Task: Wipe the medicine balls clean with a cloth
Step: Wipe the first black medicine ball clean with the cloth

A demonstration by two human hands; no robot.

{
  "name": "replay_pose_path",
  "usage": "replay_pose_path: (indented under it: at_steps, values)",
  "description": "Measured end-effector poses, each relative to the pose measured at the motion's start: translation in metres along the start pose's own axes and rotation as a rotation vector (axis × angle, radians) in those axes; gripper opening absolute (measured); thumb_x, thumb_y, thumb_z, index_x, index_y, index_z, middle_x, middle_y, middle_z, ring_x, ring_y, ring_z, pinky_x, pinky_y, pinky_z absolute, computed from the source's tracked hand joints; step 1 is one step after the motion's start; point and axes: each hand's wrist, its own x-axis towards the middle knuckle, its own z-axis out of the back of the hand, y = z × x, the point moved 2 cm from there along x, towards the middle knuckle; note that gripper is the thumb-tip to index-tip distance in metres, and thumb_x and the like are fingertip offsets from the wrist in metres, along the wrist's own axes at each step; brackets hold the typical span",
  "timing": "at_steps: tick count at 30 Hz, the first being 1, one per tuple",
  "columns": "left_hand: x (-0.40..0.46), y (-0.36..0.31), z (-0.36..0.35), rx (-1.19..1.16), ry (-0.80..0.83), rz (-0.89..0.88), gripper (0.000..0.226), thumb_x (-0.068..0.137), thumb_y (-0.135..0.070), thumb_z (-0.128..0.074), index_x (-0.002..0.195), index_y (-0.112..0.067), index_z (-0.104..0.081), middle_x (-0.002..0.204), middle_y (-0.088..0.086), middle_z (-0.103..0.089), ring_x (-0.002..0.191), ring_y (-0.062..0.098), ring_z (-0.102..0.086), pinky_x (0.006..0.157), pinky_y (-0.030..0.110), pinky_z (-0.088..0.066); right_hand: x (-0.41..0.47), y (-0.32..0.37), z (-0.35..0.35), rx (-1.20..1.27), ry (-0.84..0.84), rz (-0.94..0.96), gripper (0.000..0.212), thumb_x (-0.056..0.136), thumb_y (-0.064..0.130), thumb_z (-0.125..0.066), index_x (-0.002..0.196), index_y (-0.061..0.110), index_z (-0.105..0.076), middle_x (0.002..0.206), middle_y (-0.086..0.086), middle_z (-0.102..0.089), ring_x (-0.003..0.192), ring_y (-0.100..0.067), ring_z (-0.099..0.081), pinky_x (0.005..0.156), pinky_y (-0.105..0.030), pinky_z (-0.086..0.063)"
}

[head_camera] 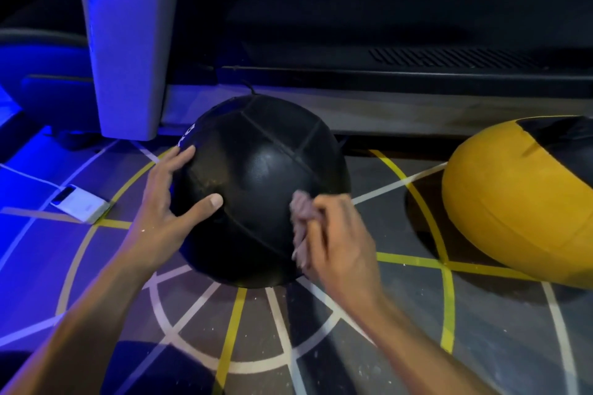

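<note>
A black ball (260,189) sits on the lined floor (256,330), where the right hand (337,234) pinches a crumpled cloth (300,221) against its near side and the left hand (167,202) rests spread on it, a yellow ball (513,202) lying well apart.

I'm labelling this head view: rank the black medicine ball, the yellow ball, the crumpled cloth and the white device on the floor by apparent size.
1. Black textured medicine ball; yellow-and-black ball is cropped, so unsure against it.
2. White rectangular device.
3. Crumpled pinkish cloth, mostly hidden in the right hand.
</note>
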Motion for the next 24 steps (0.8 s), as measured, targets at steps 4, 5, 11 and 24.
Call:
replay_pose_path:
  at_steps: [4, 5, 11, 24]
  values:
    - [0.006, 0.0, 0.003, -0.012, 0.013, 0.064, 0.084, 0.066, -0.066, -0.069, 0.144, -0.05, -0.039, 0.159, -0.018, -0.028, 0.147, 0.005, -0.027, 0.113, 0.023, -0.028, 0.011, -0.016, 0.004, 0.143, -0.054, -0.221, 0.016, 0.105, 0.047, -0.04, 0.115, 0.035, -0.047, 0.108, 0.011, -0.053, 0.088, -0.008, -0.063, 0.07, -0.039, -0.058]
    - [0.007, -0.001, 0.004, -0.01, 0.019, 0.084, 0.084, 0.065, -0.065, -0.068, 0.142, -0.047, -0.039, 0.157, -0.014, -0.03, 0.145, 0.01, -0.03, 0.116, 0.032, -0.031, 0.007, -0.013, 0.001, 0.168, -0.044, -0.203, 0.016, 0.106, 0.046, -0.042, 0.116, 0.034, -0.047, 0.109, 0.011, -0.052, 0.088, -0.01, -0.064, 0.068, -0.039, -0.058]
    - [0.019, -0.051, 0.002, 0.234, -0.063, -0.126, 0.065, 0.076, -0.065, -0.058, 0.138, -0.046, -0.047, 0.161, -0.01, -0.029, 0.15, 0.013, -0.025, 0.121, 0.037, -0.022, -0.028, 0.007, -0.017, 0.084, 0.081, -0.046, 0.028, 0.105, 0.043, -0.039, 0.129, 0.03, -0.047, 0.117, 0.009, -0.044, 0.089, -0.011, -0.06, 0.066, -0.031, -0.057]
    - [-0.012, -0.024, 0.013, 0.484, -0.084, -0.196, 0.083, 0.072, -0.076, -0.062, 0.145, -0.039, -0.052, 0.162, -0.015, -0.032, 0.154, 0.025, -0.019, 0.124, 0.05, -0.021, 0.044, -0.042, -0.028, 0.096, -0.102, -0.513, 0.014, 0.103, 0.027, -0.048, 0.091, 0.032, -0.047, 0.093, -0.003, -0.064, 0.066, -0.007, -0.065, 0.062, -0.035, -0.057]
